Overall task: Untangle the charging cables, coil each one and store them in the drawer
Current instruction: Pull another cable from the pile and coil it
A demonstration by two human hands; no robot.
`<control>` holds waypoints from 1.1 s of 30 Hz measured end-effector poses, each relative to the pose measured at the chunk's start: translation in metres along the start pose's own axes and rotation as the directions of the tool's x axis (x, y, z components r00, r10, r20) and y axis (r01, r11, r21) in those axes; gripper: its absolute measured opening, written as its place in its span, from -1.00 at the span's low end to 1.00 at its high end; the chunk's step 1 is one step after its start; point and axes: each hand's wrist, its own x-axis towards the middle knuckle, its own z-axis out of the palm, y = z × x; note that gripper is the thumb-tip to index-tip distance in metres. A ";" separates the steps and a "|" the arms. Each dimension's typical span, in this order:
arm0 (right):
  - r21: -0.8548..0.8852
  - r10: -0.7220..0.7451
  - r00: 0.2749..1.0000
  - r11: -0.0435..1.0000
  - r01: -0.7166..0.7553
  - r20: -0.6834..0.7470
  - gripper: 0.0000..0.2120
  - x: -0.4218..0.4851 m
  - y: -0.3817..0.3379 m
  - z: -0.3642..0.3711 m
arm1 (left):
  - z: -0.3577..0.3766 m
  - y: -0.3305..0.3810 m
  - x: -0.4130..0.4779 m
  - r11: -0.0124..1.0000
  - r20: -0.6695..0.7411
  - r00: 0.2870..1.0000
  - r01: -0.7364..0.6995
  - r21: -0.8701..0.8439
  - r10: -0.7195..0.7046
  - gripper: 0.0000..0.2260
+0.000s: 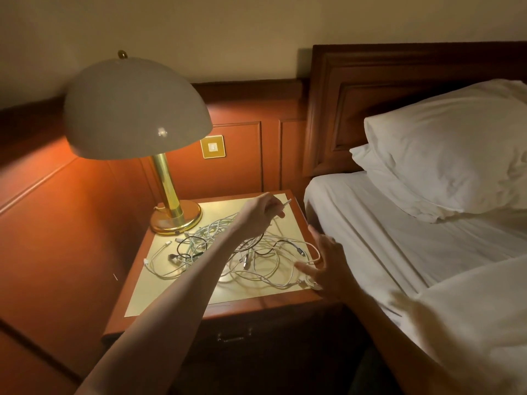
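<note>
While reaching over nightstand [256,306], pinching one cable plug [287,203] in left hand [261,213] above tangled charging cables [271,252]; hovering right hand [328,260] flat, fingers spread, gripping nothing, at heap's right edge. Lying heaped on top beside brass lamp [171,215], showing drawer [232,334] shut below.

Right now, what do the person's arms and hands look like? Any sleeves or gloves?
Both are bare: left hand and right hand wear no gloves, and no ring or watch shows. The left forearm has no sleeve; the right arm is in shadow.
</note>
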 end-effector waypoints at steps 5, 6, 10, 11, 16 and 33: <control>0.451 0.274 0.961 0.856 -0.254 0.020 -0.14 0.088 -0.063 -0.009 | -0.052 0.022 0.033 0.991 -0.120 0.992 -0.062 -0.116 0.048 -0.88; 0.511 0.260 0.958 0.812 -0.284 0.119 -0.06 0.105 -0.076 -0.009 | -0.063 0.026 0.039 0.979 -0.140 0.990 -0.057 -0.195 0.030 -0.90; 0.524 0.147 0.919 0.784 -0.333 0.365 -0.02 0.165 -0.122 0.005 | -0.101 0.037 0.052 0.936 -0.152 0.988 -0.068 -0.345 0.016 -0.90; 0.514 0.160 0.922 0.791 -0.333 0.351 -0.17 0.176 -0.131 0.007 | -0.110 0.039 0.052 0.930 -0.165 0.986 -0.076 -0.359 0.017 -0.90; 0.451 0.164 0.980 0.870 -0.198 0.115 -0.71 0.218 -0.154 -0.005 | -0.149 0.035 0.042 0.859 -0.297 0.955 -0.145 -0.491 -0.009 -0.89; 0.879 0.133 0.991 0.472 -0.068 0.005 -0.85 0.262 -0.216 -0.065 | -0.080 -0.042 0.054 0.953 -0.339 0.893 0.254 -0.165 -0.297 -0.75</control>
